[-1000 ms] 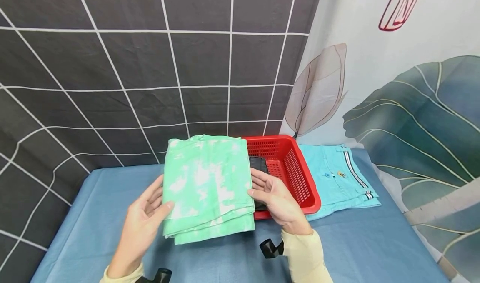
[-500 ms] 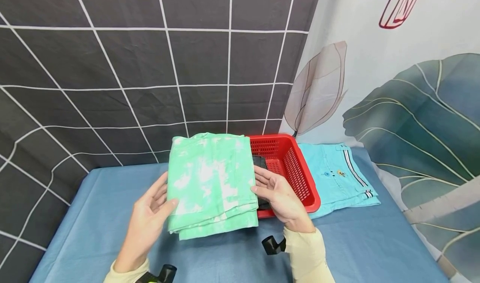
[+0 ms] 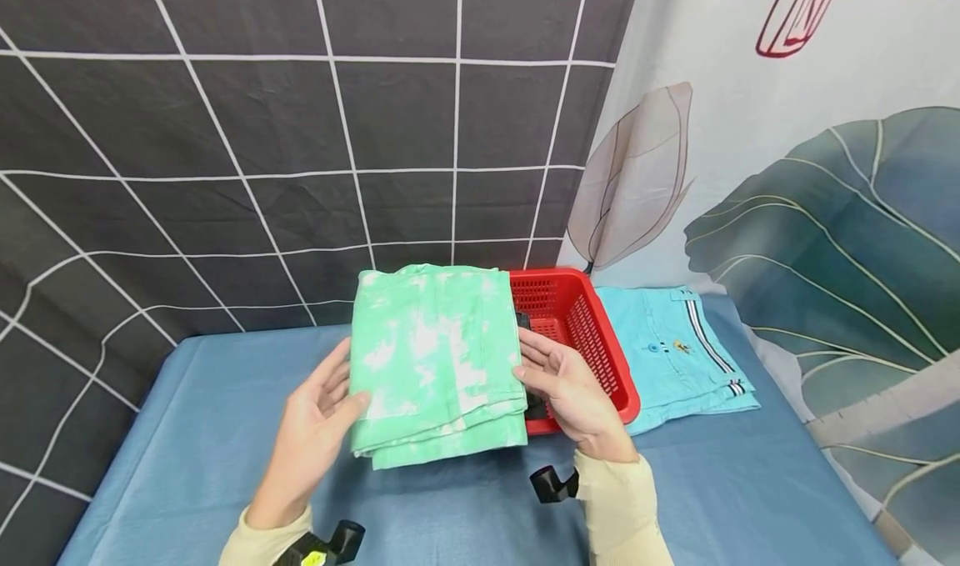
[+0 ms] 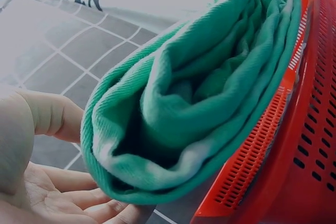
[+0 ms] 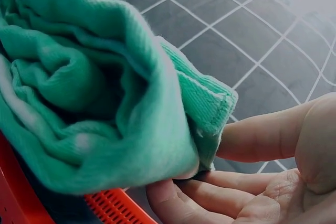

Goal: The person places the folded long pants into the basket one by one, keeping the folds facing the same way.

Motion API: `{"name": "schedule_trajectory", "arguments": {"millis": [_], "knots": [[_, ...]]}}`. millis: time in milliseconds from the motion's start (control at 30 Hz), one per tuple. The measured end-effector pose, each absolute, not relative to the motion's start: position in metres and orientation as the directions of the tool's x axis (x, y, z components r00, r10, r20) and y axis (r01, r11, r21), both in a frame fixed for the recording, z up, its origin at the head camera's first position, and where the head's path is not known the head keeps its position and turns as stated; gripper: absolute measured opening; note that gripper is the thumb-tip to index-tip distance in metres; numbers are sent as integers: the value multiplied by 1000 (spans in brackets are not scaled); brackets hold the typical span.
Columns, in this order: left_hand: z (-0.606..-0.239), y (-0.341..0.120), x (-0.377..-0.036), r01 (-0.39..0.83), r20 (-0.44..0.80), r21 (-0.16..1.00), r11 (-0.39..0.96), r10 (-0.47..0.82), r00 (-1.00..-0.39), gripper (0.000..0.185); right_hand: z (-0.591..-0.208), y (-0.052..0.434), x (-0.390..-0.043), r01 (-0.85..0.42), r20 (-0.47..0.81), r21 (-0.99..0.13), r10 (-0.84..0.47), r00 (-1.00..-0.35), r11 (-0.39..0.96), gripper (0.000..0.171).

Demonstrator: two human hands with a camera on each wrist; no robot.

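A folded green-and-white tie-dye garment (image 3: 438, 358) is held up between my two hands, over the left part of a red basket (image 3: 622, 383). My left hand (image 3: 318, 433) grips its left edge, thumb (image 4: 58, 114) at the side and fingers (image 4: 79, 198) underneath. On the opposite edge my right hand (image 3: 573, 391) pinches it, thumb uppermost and fingers under the fold. The wrist views show the thick rolled layers end-on. Something black (image 3: 536, 406) lies inside the basket, mostly hidden by the garment and right hand.
To the right of the basket lies a folded turquoise garment (image 3: 660, 349) with a striped trim. Blue cloth (image 3: 195, 449) covers the table. A dark grid-patterned curtain (image 3: 285, 132) hangs behind, and a pale leaf-printed one (image 3: 750, 174) stands on the right.
Both hands have carried the green garment to the right and slightly up, covering more of the basket's left side. The basket and turquoise garment have stayed put.
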State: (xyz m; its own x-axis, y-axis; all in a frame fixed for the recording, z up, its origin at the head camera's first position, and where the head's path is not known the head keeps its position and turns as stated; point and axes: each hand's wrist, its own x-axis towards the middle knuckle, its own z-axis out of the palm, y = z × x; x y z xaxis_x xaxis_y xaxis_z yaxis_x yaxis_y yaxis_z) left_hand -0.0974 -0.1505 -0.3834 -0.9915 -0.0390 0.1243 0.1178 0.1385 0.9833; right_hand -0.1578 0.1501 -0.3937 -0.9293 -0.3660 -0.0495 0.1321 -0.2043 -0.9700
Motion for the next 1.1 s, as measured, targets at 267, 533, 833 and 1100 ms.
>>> {"name": "schedule_trajectory", "arguments": {"millis": [267,533,833,1100], "knots": [[-384,-148,-104,93,97,986,138,-20,-995,69,-391,153,-158,120,-44,-971,-338,-940,-206,65],[-385,-144,-110,86,88,988,128,-10,-996,72,-390,154,-158,107,-37,-971,-306,-951,-214,62],[-391,-140,-118,49,50,992,119,-9,-999,73,-389,153,-156,120,-67,-979,-298,-952,-166,51],[-397,-138,-125,7,6,996,92,4,-1000,73,-391,156,-157,109,-60,-984,-313,-948,-139,54]]}}
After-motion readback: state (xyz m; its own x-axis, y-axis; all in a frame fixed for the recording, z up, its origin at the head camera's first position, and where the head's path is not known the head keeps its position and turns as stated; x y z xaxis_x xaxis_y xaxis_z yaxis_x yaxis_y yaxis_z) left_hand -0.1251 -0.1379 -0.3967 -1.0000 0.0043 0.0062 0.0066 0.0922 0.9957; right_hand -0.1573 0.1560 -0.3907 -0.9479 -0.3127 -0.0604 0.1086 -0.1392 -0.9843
